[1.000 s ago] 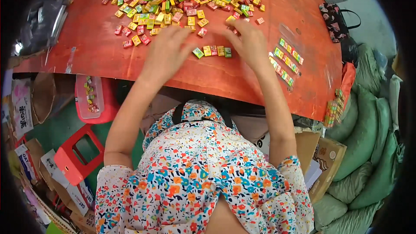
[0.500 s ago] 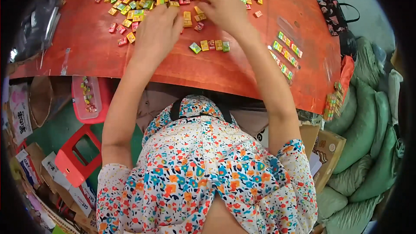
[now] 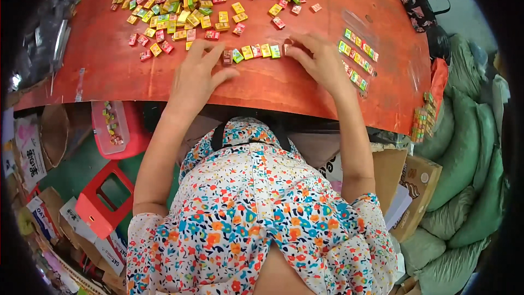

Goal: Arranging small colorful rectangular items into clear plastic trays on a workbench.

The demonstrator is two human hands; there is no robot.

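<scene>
A short row of small candy-like boxes [image 3: 256,51], coloured green, yellow and red, lies across the near part of the red table. At its left end my left hand [image 3: 197,76] has a small dark red box [image 3: 227,57] between thumb and forefinger. My right hand [image 3: 321,64] pinches another small red box [image 3: 286,48] at the right end. Beyond both hands spreads a loose heap of the same little boxes [image 3: 191,3]. To the right lie several finished-looking rows [image 3: 357,57], seemingly in clear wrap.
The table's near edge [image 3: 256,108] curves in front of my body. Stacked wrapped packs [image 3: 420,123] sit at its right corner, near green sacks [image 3: 464,153]. Below left are a red stool [image 3: 103,202] and a clear tub [image 3: 112,131] holding boxes. Clear plastic sleeves [image 3: 60,43] lie far left.
Both hands have come back from the heap to the two ends of the row, each bringing a small red box. The view has shifted slightly.
</scene>
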